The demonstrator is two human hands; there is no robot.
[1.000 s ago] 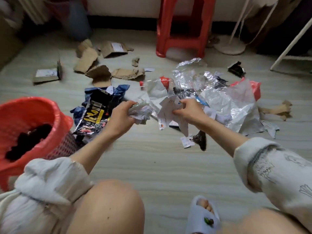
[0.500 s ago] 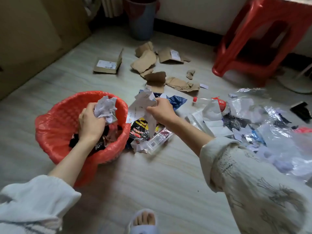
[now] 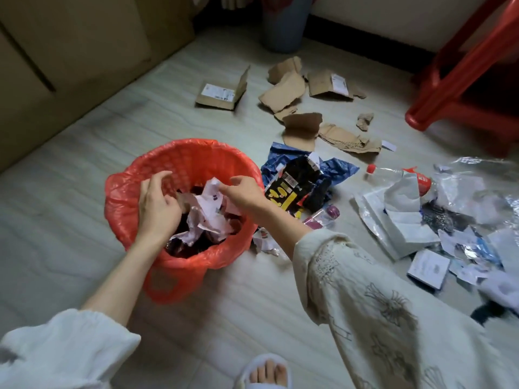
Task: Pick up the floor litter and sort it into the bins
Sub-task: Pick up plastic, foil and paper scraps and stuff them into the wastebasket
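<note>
1. Both my hands hang over the red bin, lined with a red bag, on the floor.
2. My left hand has a loose, empty grip, fingers slack above the rim.
3. My right hand pinches the top of the crumpled paper, whose bulk already lies inside the bin.
4. To finish well, I judge, I should let go low over the middle so nothing spills over the edge.
5. Left to sort: the black snack wrapper just beside the bin, torn cardboard farther off, the plastic bottle and clear plastic sheets to my right.
</note>
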